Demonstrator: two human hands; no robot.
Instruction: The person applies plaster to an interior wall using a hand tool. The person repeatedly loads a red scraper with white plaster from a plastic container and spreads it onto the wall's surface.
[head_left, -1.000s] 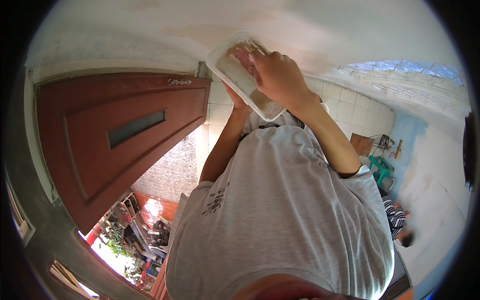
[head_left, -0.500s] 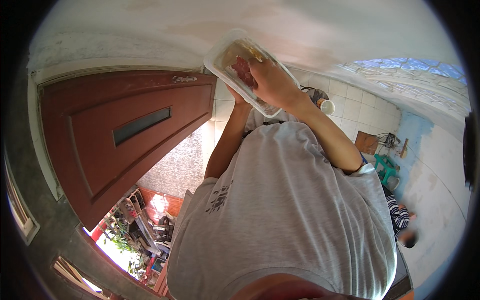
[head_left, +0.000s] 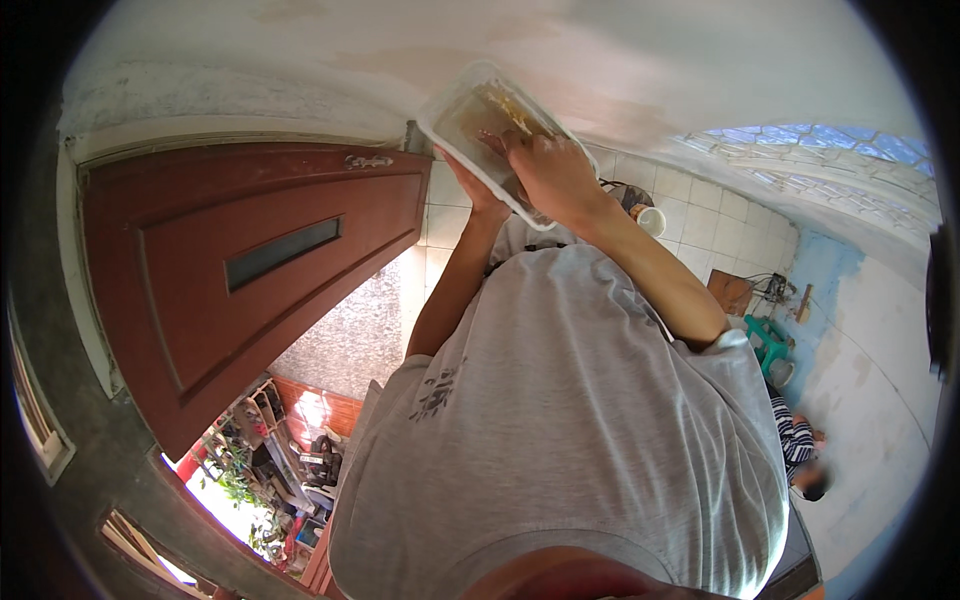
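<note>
My left hand [head_left: 470,185] grips the left side of a shallow white plastic tray [head_left: 435,128], held tilted high in front of my body. My right hand [head_left: 555,175] is inside the tray, fingers curled round a reddish flat piece [head_left: 493,140] that is mostly hidden beneath them. The tray's bottom carries greyish-brown residue and yellowish smears. Pale patchy plaster [head_left: 500,35] fills the view beyond it.
A red-brown door [head_left: 170,300] stands at left, by a cluttered doorway [head_left: 270,470]. At right are a white cup [head_left: 650,222] on the tiles, a brown board [head_left: 728,290], a green stool [head_left: 768,340], a latticed opening [head_left: 820,140] and another person in stripes [head_left: 795,440].
My right hand has shifted within the tray, and the reddish piece shows far less than before. The tray has moved slightly, and the cup beside it has come into view.
</note>
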